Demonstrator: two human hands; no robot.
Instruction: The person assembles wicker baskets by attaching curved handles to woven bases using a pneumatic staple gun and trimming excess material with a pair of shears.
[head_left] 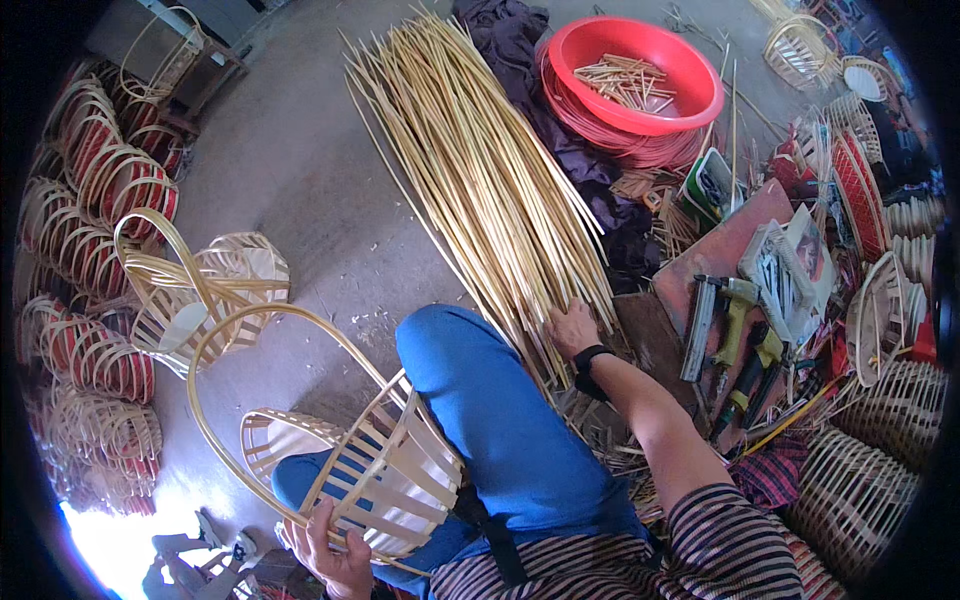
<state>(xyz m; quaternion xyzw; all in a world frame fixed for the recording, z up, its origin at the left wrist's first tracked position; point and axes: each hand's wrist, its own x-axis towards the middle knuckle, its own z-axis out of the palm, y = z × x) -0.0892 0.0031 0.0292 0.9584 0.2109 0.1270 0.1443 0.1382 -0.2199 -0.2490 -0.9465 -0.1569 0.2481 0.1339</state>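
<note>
My left hand (333,553) grips the rim of a pale woven basket (395,485) that rests tilted across my lap. A tall hoop handle (222,325) arches from this basket toward the left. A long bundle of thin rattan canes (490,190) stretches from beside my right knee to the far side. Over the near right end of the bundle is my right hand (573,328), its fingers curled down around some canes. The fingertips are partly hidden, so how many canes they hold does not show. A dark band circles my right wrist.
Finished baskets (200,290) stand left, with stacked red-and-pale baskets (110,190) beyond. A red basin (690,110) of short sticks sits far right. Nail guns (735,310) and a white tray (775,270) lie by my right arm. More baskets (850,500) are stacked at near right.
</note>
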